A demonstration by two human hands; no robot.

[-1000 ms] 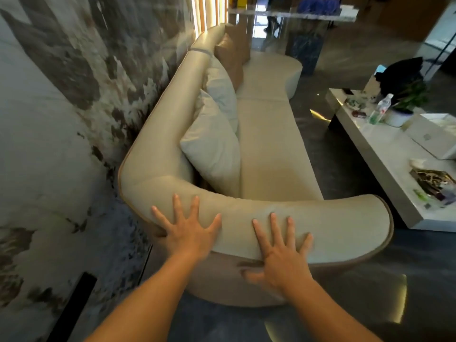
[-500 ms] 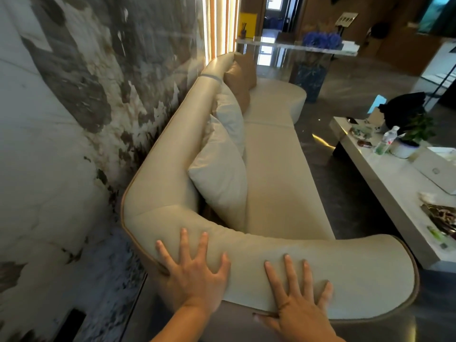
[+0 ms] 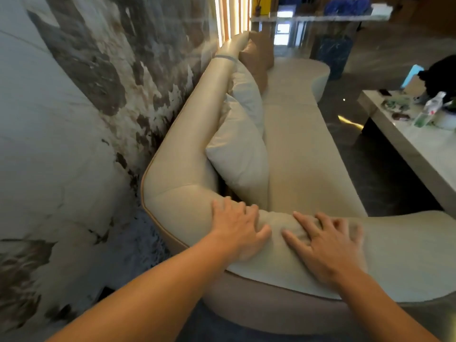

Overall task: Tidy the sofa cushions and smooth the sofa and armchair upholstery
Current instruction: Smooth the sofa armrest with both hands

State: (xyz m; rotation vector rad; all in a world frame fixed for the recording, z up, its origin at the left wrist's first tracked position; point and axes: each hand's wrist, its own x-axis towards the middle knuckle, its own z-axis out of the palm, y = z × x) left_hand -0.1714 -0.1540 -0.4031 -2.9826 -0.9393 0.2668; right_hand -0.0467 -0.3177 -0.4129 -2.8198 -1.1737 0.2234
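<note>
Cream sofa (image 3: 296, 154) against marbled wall (image 3: 74, 95) — left hand (image 3: 238, 230) and right hand (image 3: 325, 245) now nearer the seat, each grip wide, flat, empty.

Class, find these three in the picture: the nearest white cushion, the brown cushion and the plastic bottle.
white cushion (image 3: 240, 156): head view, middle of its front face.
brown cushion (image 3: 259, 60): head view, its upper half, against the sofa back.
plastic bottle (image 3: 428, 112): head view, its clear body on the low table.
</note>
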